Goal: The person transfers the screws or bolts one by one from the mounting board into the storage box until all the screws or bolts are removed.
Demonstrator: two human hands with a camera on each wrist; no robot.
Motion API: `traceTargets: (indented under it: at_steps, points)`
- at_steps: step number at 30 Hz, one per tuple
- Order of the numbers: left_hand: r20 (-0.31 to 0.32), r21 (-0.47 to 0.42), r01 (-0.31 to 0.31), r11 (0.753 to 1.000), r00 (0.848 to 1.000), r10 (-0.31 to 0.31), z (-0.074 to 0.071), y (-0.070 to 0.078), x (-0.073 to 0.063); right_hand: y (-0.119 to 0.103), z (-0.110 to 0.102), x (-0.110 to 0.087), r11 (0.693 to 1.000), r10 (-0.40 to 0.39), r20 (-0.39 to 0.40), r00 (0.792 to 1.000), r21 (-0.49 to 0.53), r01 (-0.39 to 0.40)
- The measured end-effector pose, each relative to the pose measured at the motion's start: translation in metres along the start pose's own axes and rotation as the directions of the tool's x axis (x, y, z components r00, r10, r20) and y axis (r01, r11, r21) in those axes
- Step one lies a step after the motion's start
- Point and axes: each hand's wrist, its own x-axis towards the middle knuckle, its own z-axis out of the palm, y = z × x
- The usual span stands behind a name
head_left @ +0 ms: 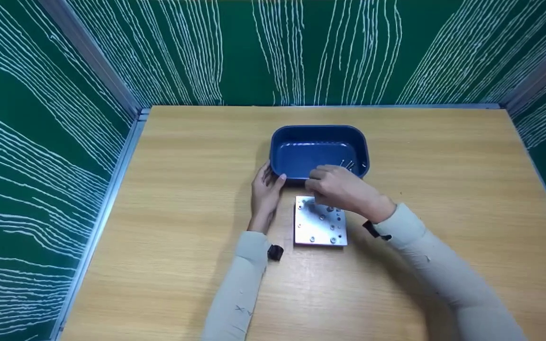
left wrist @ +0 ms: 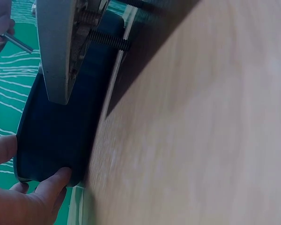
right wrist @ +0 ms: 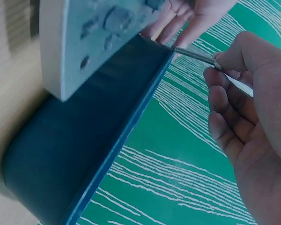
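My left hand (head_left: 265,195) holds the near left corner of a dark blue tray (head_left: 277,166), its thumb on the front wall and fingers along the side. Over the tray's front edge, my right hand (head_left: 346,190) pinches a threaded metal screw (right wrist: 196,57) between thumb and finger; the other fingers curl loosely. Just in front of the tray is a square silver metal plate (head_left: 318,225) with several holes and screw heads. From its underside, threaded screws (left wrist: 108,40) stick out toward the table. The right hand hides part of the plate's far edge in the head view.
Several loose screws (head_left: 349,165) lie in the tray's right end. The wooden table (head_left: 183,199) runs back to green walls (head_left: 240,52) with white wavy lines, and a metal frame rail (head_left: 126,161) borders its left side.
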Motion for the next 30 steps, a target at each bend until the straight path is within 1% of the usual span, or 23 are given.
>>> traceTargets:
  at_steps: [3, 8, 13, 16, 20, 26, 30]
  points:
    - [0.001, 0.003, -0.002, 1.0, 1.0, 0.002, 0.0, 0.0, 0.0, 0.004, -0.004, -0.002, 1.0, 0.005, -0.018, 1.0, 0.002, -0.004]
    - [-0.001, 0.0, 0.01, 1.0, 1.0, -0.01, 0.001, 0.0, 0.001, 0.011, -0.008, -0.005, 0.999, 0.038, -0.039, 0.999, 0.012, -0.038]
    - [-0.007, -0.042, 0.007, 0.999, 1.0, -0.007, 0.002, 0.0, 0.001, 0.019, -0.011, -0.007, 0.997, 0.073, -0.047, 0.996, -0.005, -0.074]
    - [-0.009, -0.06, 0.009, 0.998, 1.0, -0.01, 0.002, 0.0, 0.001, 0.024, -0.013, -0.008, 0.995, 0.096, -0.04, 0.995, -0.009, -0.096]
    - [-0.009, -0.051, 0.024, 0.998, 1.0, -0.025, 0.002, 0.002, 0.0, 0.03, -0.015, -0.009, 0.993, 0.121, -0.032, 0.992, 0.013, -0.121]
    - [-0.001, -0.042, 0.016, 0.999, 1.0, -0.016, 0.0, 0.002, 0.001, 0.038, -0.016, -0.011, 0.985, 0.17, -0.015, 0.985, 0.034, -0.17]
    - [0.0, -0.041, 0.026, 0.999, 1.0, -0.026, 0.0, 0.003, -0.001, 0.043, -0.014, -0.013, 0.98, 0.199, -0.001, 0.98, 0.031, -0.199]
